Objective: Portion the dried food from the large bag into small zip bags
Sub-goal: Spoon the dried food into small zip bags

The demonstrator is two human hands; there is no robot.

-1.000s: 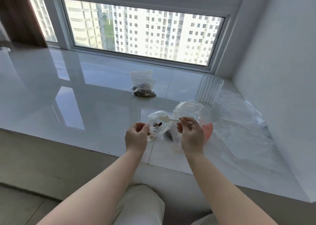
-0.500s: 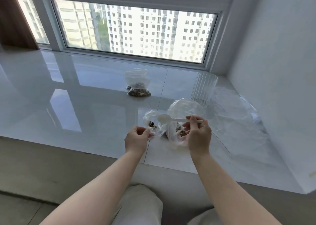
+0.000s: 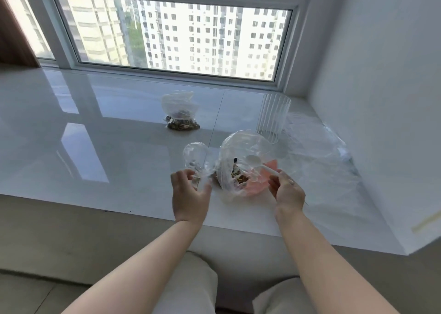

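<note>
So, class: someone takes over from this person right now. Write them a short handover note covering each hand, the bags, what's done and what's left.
Left hand: holds the small zip bag open, a few pieces inside.
Right hand: grips the white spoon, bowl inside the large bag.
Done: one filled small bag stands further back on the sill.
Left: scoop more into the held bag, seal it, repeat.

One head-worn view looks forward and down, close over the white sill (image 3: 119, 161).
</note>
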